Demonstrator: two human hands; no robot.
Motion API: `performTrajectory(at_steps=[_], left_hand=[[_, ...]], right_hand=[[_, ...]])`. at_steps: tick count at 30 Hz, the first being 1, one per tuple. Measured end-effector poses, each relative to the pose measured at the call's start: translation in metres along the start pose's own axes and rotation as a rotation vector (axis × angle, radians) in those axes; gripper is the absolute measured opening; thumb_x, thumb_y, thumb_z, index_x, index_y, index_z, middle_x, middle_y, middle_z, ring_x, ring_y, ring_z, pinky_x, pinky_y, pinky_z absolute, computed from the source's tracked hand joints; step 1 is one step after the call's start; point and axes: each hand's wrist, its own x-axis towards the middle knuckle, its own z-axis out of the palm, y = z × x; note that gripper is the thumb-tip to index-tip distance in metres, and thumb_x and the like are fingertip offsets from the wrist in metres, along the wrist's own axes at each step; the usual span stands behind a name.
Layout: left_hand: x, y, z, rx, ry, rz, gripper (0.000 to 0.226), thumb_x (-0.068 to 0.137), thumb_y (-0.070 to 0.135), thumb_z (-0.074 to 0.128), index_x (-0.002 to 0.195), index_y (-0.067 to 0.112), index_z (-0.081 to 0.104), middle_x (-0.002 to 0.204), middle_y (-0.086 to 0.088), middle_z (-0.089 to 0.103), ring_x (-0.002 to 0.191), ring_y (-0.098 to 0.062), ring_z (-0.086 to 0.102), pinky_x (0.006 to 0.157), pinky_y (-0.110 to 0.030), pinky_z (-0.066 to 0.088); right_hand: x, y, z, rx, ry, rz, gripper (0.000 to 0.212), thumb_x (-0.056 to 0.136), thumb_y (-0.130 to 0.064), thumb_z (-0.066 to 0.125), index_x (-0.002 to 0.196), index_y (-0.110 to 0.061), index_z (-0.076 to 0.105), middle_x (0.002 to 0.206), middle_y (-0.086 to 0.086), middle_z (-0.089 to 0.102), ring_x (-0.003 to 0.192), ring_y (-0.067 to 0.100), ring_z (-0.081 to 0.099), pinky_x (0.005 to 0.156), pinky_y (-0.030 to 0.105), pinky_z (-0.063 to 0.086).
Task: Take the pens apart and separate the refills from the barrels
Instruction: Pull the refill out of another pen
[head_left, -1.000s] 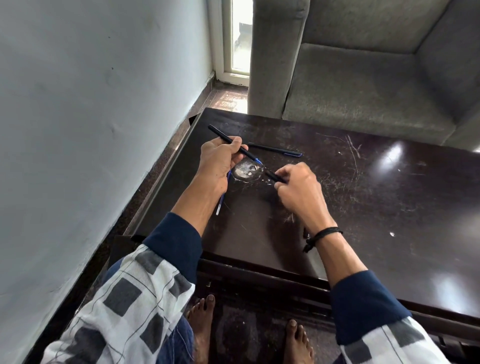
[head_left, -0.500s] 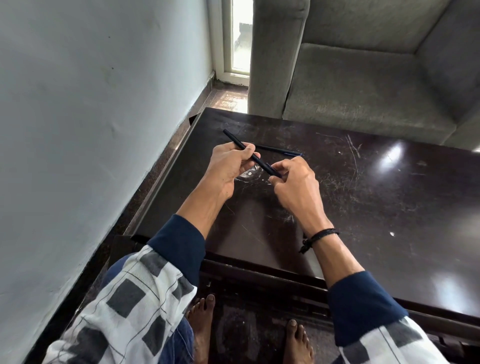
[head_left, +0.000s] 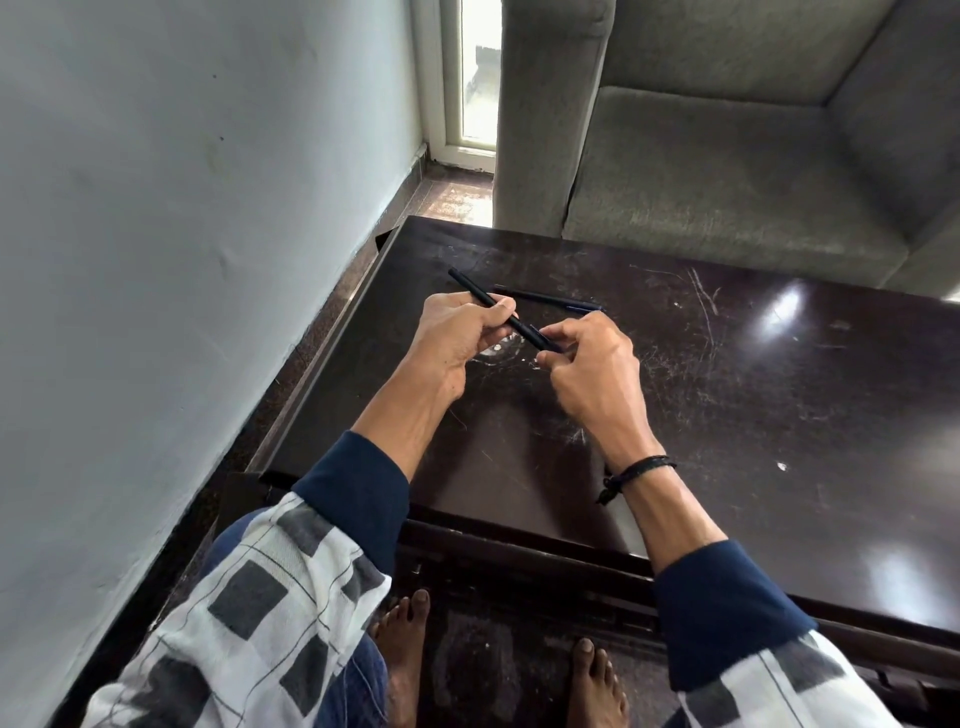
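Closing up: right hand (head_left: 592, 369) now almost against left hand (head_left: 457, 332), gap of second ago gone. Left fingers (head_left: 501, 312) wrapped round black pen (head_left: 478, 291); right fingers (head_left: 558, 330) pinching its near end. Blue refill no longer showing, so separation not done. Second pen (head_left: 548, 298) on bench (head_left: 727, 415), just beyond fingers.

- Nothing legible in this view: no words, brand, number or sign.
- The black pen (head_left: 480, 292), gripped by the left hand (head_left: 457, 332) and pinched by the right hand (head_left: 592, 364), shows a plain dark barrel; any print is too small to tell.
- The second pen (head_left: 545, 298), on the bench (head_left: 727, 389) at twelve o'clock from the hands, shows no readable marking either.
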Motion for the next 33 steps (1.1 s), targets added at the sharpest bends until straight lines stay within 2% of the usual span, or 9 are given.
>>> performTrajectory(at_steps=[4,10,14,17,21,24,27,30,33], left_hand=[[0.0,-0.005,0.004,0.002,0.037,0.002,0.002,0.086,0.0,0.075,0.087,-0.001,0.074,0.079,-0.01,0.071,0.075,-0.015,0.068,0.076,-0.023,0.06],[-0.002,-0.012,0.008,-0.009,0.062,-0.006,0.013,0.085,-0.002,0.074,0.074,0.005,0.073,0.066,-0.003,0.07,0.071,-0.016,0.064,0.073,-0.025,0.058],[-0.002,-0.014,0.01,-0.031,0.069,-0.001,0.012,0.086,0.0,0.074,0.075,0.005,0.073,0.066,-0.004,0.069,0.063,-0.013,0.065,0.074,-0.026,0.057],[-0.003,-0.009,0.01,-0.08,0.068,0.032,0.005,0.086,0.0,0.075,0.089,0.002,0.072,0.077,-0.008,0.071,0.064,-0.012,0.068,0.073,-0.024,0.06],[-0.004,-0.004,0.009,-0.157,0.121,0.045,0.053,0.083,0.0,0.079,0.126,0.013,0.05,0.107,-0.014,0.068,0.085,-0.023,0.077,0.076,-0.028,0.062],[-0.001,-0.003,0.007,-0.138,0.164,0.082,0.042,0.088,0.004,0.075,0.123,0.014,0.055,0.114,-0.019,0.067,0.086,-0.024,0.077,0.073,-0.027,0.062],[-0.001,-0.004,0.008,-0.182,0.204,0.122,0.031,0.091,0.002,0.071,0.119,0.009,0.061,0.107,-0.02,0.071,0.086,-0.023,0.077,0.073,-0.027,0.062],[-0.002,-0.007,0.011,-0.227,0.239,0.141,0.037,0.09,0.001,0.072,0.123,0.012,0.057,0.093,-0.015,0.074,0.083,-0.023,0.077,0.077,-0.028,0.062],[-0.001,-0.01,0.012,-0.252,0.259,0.137,0.042,0.09,-0.001,0.072,0.124,0.015,0.055,0.092,-0.016,0.074,0.081,-0.023,0.077,0.079,-0.029,0.062]], right_hand=[[-0.002,-0.001,0.0,-0.041,-0.012,-0.027,0.021,0.093,-0.009,0.07,0.113,-0.014,0.076,0.102,0.002,0.057,0.092,0.023,0.06,0.083,0.041,0.05],[-0.001,0.002,0.002,-0.12,-0.012,-0.073,0.021,0.091,-0.004,0.067,0.111,-0.009,0.075,0.096,0.001,0.051,0.082,0.023,0.054,0.072,0.034,0.04],[0.001,0.004,0.003,-0.109,-0.016,-0.075,0.023,0.091,-0.004,0.068,0.112,-0.011,0.075,0.098,0.002,0.053,0.083,0.025,0.058,0.076,0.039,0.048],[0.006,0.006,0.0,-0.053,0.007,-0.041,0.022,0.092,-0.011,0.069,0.113,-0.018,0.076,0.1,-0.003,0.055,0.088,0.021,0.059,0.078,0.036,0.05],[0.012,0.011,-0.005,0.093,0.041,0.063,0.02,0.088,-0.016,0.076,0.106,-0.023,0.077,0.104,-0.007,0.065,0.096,0.013,0.066,0.088,0.037,0.055],[0.015,0.015,-0.008,0.17,0.036,0.116,0.02,0.085,-0.012,0.079,0.102,-0.022,0.078,0.101,-0.003,0.069,0.091,0.012,0.069,0.089,0.037,0.057],[0.018,0.017,-0.012,0.221,0.04,0.165,0.02,0.085,-0.012,0.08,0.102,-0.022,0.078,0.098,-0.003,0.07,0.09,0.011,0.068,0.086,0.031,0.057],[0.018,0.017,-0.011,0.245,0.062,0.187,0.018,0.083,-0.014,0.082,0.1,-0.021,0.079,0.095,-0.004,0.071,0.09,0.012,0.069,0.085,0.032,0.057],[0.018,0.018,-0.011,0.27,0.076,0.217,0.018,0.081,-0.017,0.084,0.098,-0.021,0.079,0.091,-0.007,0.073,0.087,0.01,0.07,0.085,0.034,0.058]])
